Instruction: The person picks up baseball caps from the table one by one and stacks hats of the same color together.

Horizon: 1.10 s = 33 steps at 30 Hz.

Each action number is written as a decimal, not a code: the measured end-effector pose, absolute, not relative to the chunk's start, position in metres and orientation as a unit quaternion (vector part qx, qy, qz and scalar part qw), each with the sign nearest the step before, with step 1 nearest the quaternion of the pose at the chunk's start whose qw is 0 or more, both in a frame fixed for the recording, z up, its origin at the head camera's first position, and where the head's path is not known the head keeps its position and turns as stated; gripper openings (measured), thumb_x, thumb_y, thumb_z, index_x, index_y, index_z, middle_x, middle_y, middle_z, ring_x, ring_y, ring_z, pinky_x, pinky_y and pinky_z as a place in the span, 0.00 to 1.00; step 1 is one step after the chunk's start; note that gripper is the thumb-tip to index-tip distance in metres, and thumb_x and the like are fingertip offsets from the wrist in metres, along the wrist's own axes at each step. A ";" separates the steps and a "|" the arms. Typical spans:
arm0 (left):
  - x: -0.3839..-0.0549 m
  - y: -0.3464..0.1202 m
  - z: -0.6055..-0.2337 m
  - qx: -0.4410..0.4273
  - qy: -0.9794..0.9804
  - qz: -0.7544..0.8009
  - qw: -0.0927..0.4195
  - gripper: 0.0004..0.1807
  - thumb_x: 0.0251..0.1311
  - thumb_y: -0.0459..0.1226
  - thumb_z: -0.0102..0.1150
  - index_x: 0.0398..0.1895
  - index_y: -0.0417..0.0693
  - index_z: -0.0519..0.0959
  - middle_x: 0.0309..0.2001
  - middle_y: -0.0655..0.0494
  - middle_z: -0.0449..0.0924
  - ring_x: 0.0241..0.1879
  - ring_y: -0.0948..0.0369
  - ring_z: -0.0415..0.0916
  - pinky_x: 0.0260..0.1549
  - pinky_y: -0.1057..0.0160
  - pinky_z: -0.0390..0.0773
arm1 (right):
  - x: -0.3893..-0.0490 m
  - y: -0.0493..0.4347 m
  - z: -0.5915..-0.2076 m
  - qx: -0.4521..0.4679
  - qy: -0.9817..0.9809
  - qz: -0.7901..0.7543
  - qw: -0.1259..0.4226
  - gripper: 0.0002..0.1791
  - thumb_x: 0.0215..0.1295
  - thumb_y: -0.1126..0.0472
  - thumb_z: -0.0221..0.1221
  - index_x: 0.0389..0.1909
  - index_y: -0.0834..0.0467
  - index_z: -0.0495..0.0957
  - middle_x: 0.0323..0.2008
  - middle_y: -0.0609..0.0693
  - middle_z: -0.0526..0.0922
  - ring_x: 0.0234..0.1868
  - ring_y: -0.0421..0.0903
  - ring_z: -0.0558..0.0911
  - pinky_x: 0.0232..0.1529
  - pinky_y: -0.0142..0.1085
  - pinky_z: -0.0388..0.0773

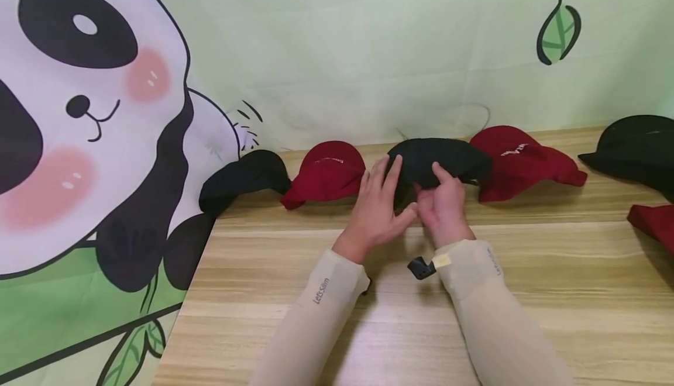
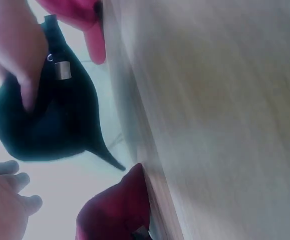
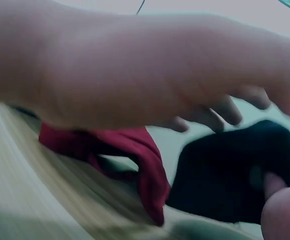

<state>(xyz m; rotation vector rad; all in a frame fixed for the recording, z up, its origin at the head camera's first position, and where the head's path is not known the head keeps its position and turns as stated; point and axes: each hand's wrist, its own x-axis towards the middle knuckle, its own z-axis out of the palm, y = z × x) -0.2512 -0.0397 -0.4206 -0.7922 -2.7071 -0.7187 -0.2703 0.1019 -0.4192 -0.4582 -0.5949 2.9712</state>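
Note:
A black cap [image 1: 429,155] is held at the back of the table between two red caps, its hollow side visible in the left wrist view. My right hand [image 1: 444,202] grips its near edge, thumb outside. In the left wrist view, a finger of the right hand [image 2: 22,50] reaches into the cap [image 2: 54,122], close to the strap's metal buckle [image 2: 63,70]. My left hand [image 1: 376,204] hovers by the cap's left side with fingers spread. The left wrist view shows these left fingertips [image 2: 32,204] apart from the cap.
Beside the held cap stand a red cap [image 1: 332,172] on the left and a red cap with white lettering [image 1: 518,164] on the right. Another black cap [image 1: 247,175] sits at the table's left corner. Further right are a black cap [image 1: 637,149] and a red one [image 1: 653,222].

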 end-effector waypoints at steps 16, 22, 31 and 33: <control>-0.250 -0.049 -0.412 -0.248 -0.875 -0.415 0.020 0.39 0.68 0.60 0.38 0.78 0.59 0.46 0.77 0.50 0.46 0.76 0.52 0.48 0.70 0.45 0.57 | -0.252 0.161 -0.410 -0.029 -0.338 0.941 0.006 0.06 0.69 0.70 0.49 0.38 0.61 0.75 0.36 0.48 0.84 0.37 0.41 0.84 0.43 0.32 0.82; -0.252 -0.054 -0.410 -0.224 -0.870 -0.439 0.013 0.34 0.71 0.52 0.40 0.77 0.56 0.50 0.76 0.50 0.50 0.76 0.54 0.49 0.72 0.48 0.55 | -0.244 0.181 -0.400 0.098 -0.391 0.907 -0.124 0.11 0.72 0.71 0.44 0.41 0.64 0.76 0.37 0.52 0.86 0.36 0.45 0.87 0.39 0.37 0.84; -0.250 -0.067 -0.414 -0.177 -0.858 -0.481 -0.046 0.31 0.72 0.53 0.36 0.76 0.57 0.54 0.74 0.54 0.58 0.73 0.56 0.57 0.72 0.52 0.55 | -0.234 0.191 -0.389 0.238 -0.462 0.804 -0.288 0.18 0.71 0.74 0.39 0.44 0.62 0.78 0.41 0.51 0.85 0.39 0.46 0.87 0.43 0.39 0.83; -0.247 -0.072 -0.415 -0.173 -0.857 -0.480 -0.067 0.31 0.72 0.53 0.36 0.75 0.56 0.56 0.72 0.52 0.63 0.70 0.55 0.62 0.71 0.52 0.58 | -0.231 0.190 -0.388 0.253 -0.474 0.784 -0.310 0.19 0.71 0.75 0.40 0.45 0.61 0.79 0.41 0.51 0.86 0.40 0.46 0.87 0.43 0.39 0.83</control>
